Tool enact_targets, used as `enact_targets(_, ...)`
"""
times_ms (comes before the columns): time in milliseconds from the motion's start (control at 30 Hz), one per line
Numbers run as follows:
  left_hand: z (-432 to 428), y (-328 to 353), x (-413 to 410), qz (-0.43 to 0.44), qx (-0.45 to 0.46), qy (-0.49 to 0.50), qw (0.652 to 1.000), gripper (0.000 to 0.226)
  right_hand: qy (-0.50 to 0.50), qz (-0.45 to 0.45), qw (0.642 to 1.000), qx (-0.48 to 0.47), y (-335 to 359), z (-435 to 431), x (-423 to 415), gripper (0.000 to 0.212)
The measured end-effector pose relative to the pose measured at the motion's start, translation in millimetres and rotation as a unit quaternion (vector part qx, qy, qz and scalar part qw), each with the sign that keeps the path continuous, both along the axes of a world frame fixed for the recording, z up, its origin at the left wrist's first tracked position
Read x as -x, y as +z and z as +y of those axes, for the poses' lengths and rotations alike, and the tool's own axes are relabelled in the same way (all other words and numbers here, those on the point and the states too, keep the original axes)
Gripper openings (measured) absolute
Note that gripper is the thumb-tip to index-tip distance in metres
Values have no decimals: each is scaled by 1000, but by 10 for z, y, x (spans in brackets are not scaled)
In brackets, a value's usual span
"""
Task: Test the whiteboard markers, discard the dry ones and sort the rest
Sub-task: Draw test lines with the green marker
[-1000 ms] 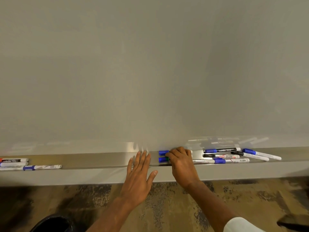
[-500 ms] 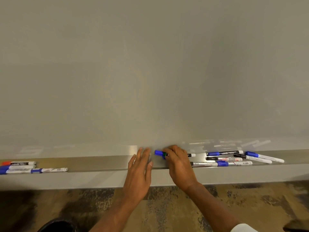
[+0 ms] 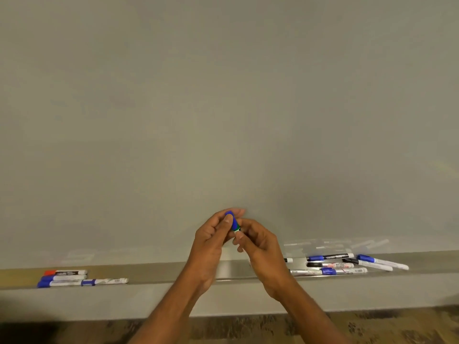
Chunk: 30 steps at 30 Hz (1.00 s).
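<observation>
The board (image 3: 223,95) is just ahead, so uncap here, above the tray (image 3: 154,275). The left hand (image 3: 211,242) pinches the cap (image 3: 229,216) and the right hand (image 3: 260,249) grips the barrel. Pull straight apart and keep the cap for re-capping. The marker (image 3: 235,223) is tilted between the 2 hands and mostly hidden, showing a blue cap with a thin green band beneath.
</observation>
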<state>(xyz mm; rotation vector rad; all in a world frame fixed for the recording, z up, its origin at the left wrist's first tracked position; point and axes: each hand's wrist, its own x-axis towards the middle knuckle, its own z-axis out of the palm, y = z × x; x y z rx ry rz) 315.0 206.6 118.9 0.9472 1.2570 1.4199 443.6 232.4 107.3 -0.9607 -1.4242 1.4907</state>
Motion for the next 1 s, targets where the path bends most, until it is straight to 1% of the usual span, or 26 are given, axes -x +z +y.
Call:
enact_targets(100, -86, 382, 73, -56, -20, -34, 998, 30, 22, 61, 997, 35, 448, -137, 13, 23)
enact_targets(167, -156, 657, 104, -80, -34, -61, 994, 29, 31, 83, 995, 50, 742, -227, 37, 21)
enact_targets(233, -212, 894, 139, -84, -44, -89, 992, 27, 34, 87, 994, 58, 1011, -316, 75, 25)
enact_targets(367, -305, 1310, 214, -69, -59, -128, 988, 36, 38, 88, 993, 72, 1435, -455, 152, 38)
enact_targets(433, -372, 1493, 246, -64, -66, -137, 986, 33, 62, 125, 985, 99, 1596, -517, 180, 39)
enact_targets(500, -441, 1641, 263, -76, -72, -146, 984, 36, 86, 159, 977, 113, 1730, -578, 198, 37)
enact_targets(567, -509, 1772, 283, -95, -81, -157, 980, 42, 88, 159, 978, 107, 1843, -647, 223, 37)
enact_targets(633, -564, 1893, 299, -118, -95, -152, 977, 44, 76, 153, 980, 98, 1935, -701, 258, 38)
enact_targets(800, -624, 2128, 357, -164, -121, -113, 972, 32, 62, 108, 990, 58, 2156, -817, 315, 42)
enact_targets(933, -588, 2342, 469, -131, -150, -28, 980, 38, 85, 105, 990, 50, 2254, -840, 296, 35)
enact_targets(1000, -565, 2479, 536, -103, -172, 6, 980, 40, 85, 102, 991, 14, 2357, -852, 247, 24)
